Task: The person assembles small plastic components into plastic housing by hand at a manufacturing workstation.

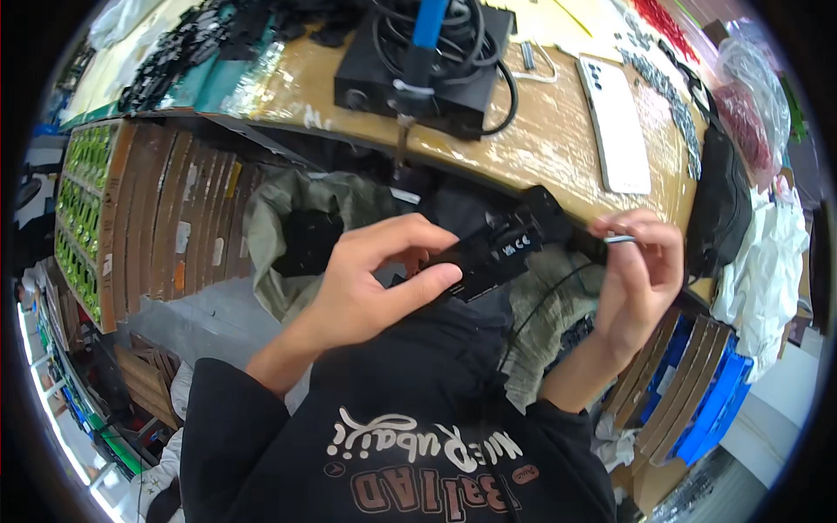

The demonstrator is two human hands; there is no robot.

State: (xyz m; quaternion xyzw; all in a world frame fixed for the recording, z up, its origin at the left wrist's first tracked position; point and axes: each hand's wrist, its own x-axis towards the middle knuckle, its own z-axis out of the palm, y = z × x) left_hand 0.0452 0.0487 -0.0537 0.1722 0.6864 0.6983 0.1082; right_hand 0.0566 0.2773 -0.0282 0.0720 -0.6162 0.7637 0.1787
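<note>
Both hands work a black box-shaped device just below the table edge.

Left hand point(370, 283): grip clenched around the black device point(488, 257), thumb under, fingers curled over its near end; device tilted, far end raised toward the table point(558, 144). Right hand point(636, 270): fingertips pinch a small silvery metal piece point(619, 238), just beside the device's far end; whether it touches the device, cannot tell. A thin dark cable point(540, 305) runs down from near the device across the lap. On the table: black box point(418, 74) with coiled cables and a blue-handled tool point(427, 26) standing on it, white phone point(615, 122) lying flat, scattered small metal parts point(667, 87) along the far right. Left: cardboard stacks point(174, 218) holding green parts. Lower right: blue crate point(715, 401).
</note>
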